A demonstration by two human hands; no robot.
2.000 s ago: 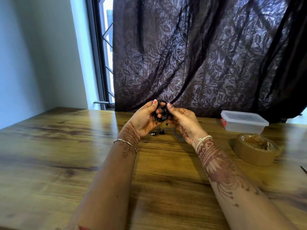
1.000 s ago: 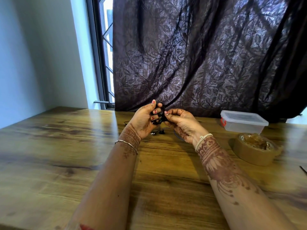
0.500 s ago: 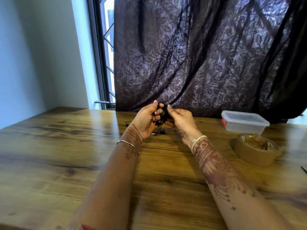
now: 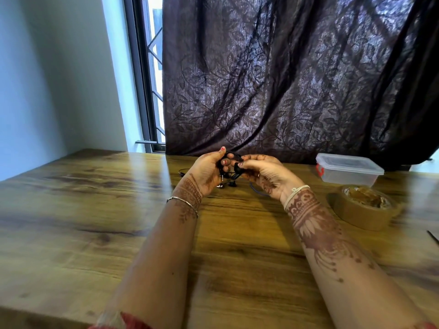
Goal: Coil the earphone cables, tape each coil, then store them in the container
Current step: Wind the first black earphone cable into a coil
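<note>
A black earphone cable (image 4: 232, 165) is wound in a small coil held above the table near the far edge. My left hand (image 4: 206, 172) has its fingers through the coil. My right hand (image 4: 266, 175) pinches the cable's loose end against the coil from the right. Earbuds (image 4: 227, 185) hang or lie just below the hands. A blue cable (image 4: 257, 191) lies on the wood under my right hand, mostly hidden. The clear plastic container (image 4: 348, 169) with its lid on stands at the far right. A roll of brown tape (image 4: 364, 206) lies in front of it.
The wooden table (image 4: 95, 224) stretches wide to the left and toward me. A dark curtain (image 4: 285, 79) hangs just behind the hands, with a window frame (image 4: 142, 79) to its left. A thin dark object (image 4: 432, 236) pokes in at the right edge.
Both hands stay at the same place, turning the cable around the coil. My right hand's fingers have shifted lower on the coil, now pinching its right side.
</note>
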